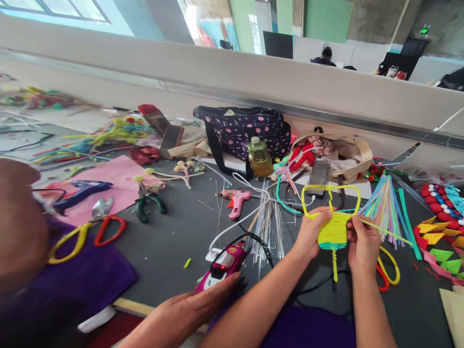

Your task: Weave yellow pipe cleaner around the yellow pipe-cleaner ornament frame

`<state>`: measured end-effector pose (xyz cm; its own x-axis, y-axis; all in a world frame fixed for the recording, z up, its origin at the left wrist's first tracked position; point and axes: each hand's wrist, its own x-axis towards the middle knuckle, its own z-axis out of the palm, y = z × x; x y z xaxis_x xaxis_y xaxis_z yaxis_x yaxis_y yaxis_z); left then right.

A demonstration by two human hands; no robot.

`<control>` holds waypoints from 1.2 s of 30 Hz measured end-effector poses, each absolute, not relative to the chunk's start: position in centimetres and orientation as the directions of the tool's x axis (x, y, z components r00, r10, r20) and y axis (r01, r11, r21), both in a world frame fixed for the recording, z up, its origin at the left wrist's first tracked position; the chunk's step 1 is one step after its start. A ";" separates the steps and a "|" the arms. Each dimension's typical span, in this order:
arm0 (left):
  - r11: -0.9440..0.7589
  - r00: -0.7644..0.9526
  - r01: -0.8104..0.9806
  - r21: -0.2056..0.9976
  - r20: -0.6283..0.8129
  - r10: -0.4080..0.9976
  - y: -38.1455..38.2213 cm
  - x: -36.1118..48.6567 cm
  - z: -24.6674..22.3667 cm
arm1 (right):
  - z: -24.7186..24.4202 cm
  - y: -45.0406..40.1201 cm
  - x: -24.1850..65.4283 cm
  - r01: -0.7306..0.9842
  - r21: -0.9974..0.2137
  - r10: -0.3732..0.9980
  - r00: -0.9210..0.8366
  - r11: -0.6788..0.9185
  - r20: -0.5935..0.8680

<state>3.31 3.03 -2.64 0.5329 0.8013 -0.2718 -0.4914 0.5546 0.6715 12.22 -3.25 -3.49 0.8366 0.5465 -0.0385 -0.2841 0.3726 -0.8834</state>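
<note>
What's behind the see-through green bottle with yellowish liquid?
Behind that bottle is a dark blue fabric bag with pink spots. The bottle covers part of the bag's lower side, so I can't tell what's there.

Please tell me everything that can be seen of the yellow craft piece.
The yellow craft piece looks fuzzy, like wound pipe cleaners: squarish body, teal lower edge, two open loops above, twisted stem below. A yellow strand extends past the right hand. It is held upright above the table, the left hand gripping its other side.
</note>
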 end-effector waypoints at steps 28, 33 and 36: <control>0.488 0.489 -0.521 0.700 -0.224 0.843 -2.0 8.1 0.1 | -1.4 -7.0 16.9 -0.274 -0.851 0.520 0.854 0.448 -0.001; 0.547 0.541 -0.532 0.646 -0.238 0.807 -3.9 10.4 -0.2 | -1.4 -9.1 19.0 -0.209 -0.869 0.487 0.872 0.448 0.042; 0.572 0.603 -0.509 0.643 -0.208 0.770 -5.1 11.8 -0.3 | -1.5 -10.2 20.5 -0.190 -0.867 0.471 0.880 0.460 0.056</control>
